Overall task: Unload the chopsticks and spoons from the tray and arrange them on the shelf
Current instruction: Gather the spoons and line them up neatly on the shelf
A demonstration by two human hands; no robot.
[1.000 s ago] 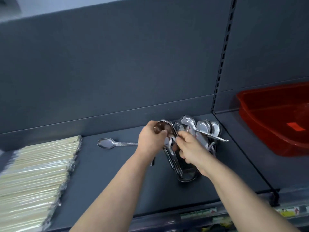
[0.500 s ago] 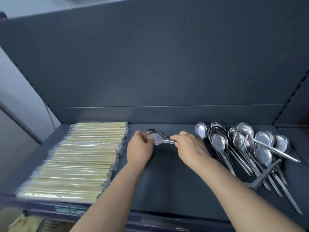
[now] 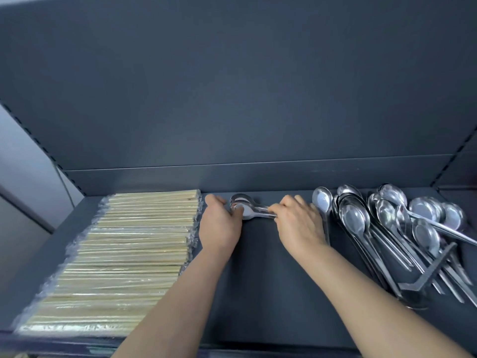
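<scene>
I see left hand fingers curled on bowls of spoon stack, right hand fingers pinching its handles, stack flat on shelf. Left of fingers: chopsticks; right: loose spoons.

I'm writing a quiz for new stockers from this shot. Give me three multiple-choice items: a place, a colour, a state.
1. Where on the shelf do the wrapped chopsticks lie? A) left end B) middle C) right end
2. What colour is the shelf? A) red B) dark grey C) white
3. What are the left hand and right hand doing? A) hanging idle B) lifting chopsticks C) holding a small stack of spoons between them

Answers: 1 A, they fill the left end, the loose spoon pile the right. 2 B, deck and back panel are dark grey. 3 C, the left grips the bowls, the right pinches the handles.
</scene>
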